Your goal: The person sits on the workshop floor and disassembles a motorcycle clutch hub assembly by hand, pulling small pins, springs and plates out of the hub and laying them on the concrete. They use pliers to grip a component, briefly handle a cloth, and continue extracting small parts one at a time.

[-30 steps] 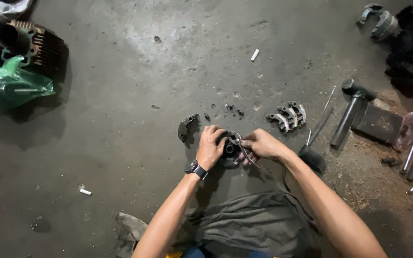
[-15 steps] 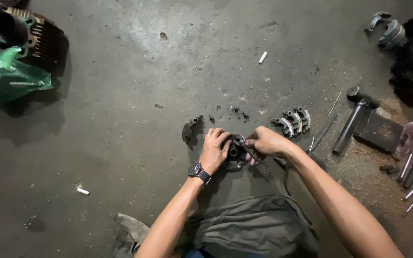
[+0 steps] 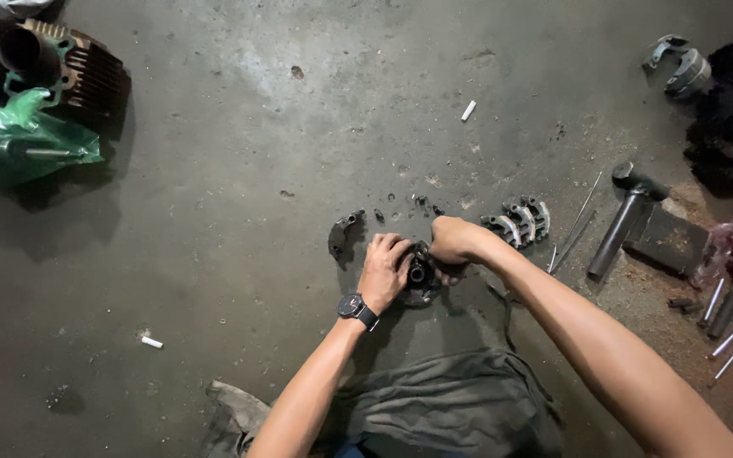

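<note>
Fingers of the left hand (image 3: 383, 270) curl over the left side of a dark round hub (image 3: 418, 276) that sits on the concrete floor (image 3: 239, 212), holding it down. The right hand (image 3: 454, 241) is closed into a fist just above and to the right of the hub, touching its rim; whether it grips a tool there I cannot tell. A black watch (image 3: 356, 309) sits on the left wrist. The hub lies near the middle of the floor, just ahead of the person's knees. Just left of the left hand lies a curved dark shoe (image 3: 343, 235), with small dark bits (image 3: 409, 203) scattered beyond the hands. Right of the right hand sits a cluster of grey shoes (image 3: 519, 222), then thin rods (image 3: 577, 222) and a hammer (image 3: 625, 216). Far left lie a green bag (image 3: 14, 140) and a finned cylinder (image 3: 61, 68).
</note>
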